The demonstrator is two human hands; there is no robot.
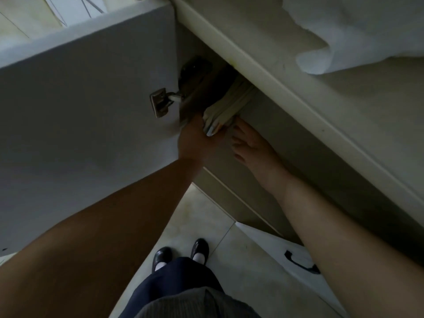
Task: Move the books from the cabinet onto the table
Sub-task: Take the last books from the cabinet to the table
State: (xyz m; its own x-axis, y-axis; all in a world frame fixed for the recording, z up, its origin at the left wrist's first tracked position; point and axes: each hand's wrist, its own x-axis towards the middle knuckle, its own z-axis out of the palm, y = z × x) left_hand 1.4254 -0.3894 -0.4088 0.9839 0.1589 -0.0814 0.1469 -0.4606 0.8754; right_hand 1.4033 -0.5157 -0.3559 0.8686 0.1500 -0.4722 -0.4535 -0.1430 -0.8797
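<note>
A few pale, thin books (226,106) stick out of the dark cabinet opening (202,74) under the table edge. My left hand (195,138) is closed around the near ends of the books, thumb on top. My right hand (249,143) rests beside them on the right, fingers spread against the cabinet front, touching the books' lower corner. The far ends of the books are hidden inside the cabinet. The table top (355,99) runs diagonally across the upper right.
The open cabinet door (87,106) with its metal hinge (160,103) stands at the left. A white cloth (358,31) lies on the table. A second open door with a black handle (300,262) is low on the right. My shoes stand on the tiled floor.
</note>
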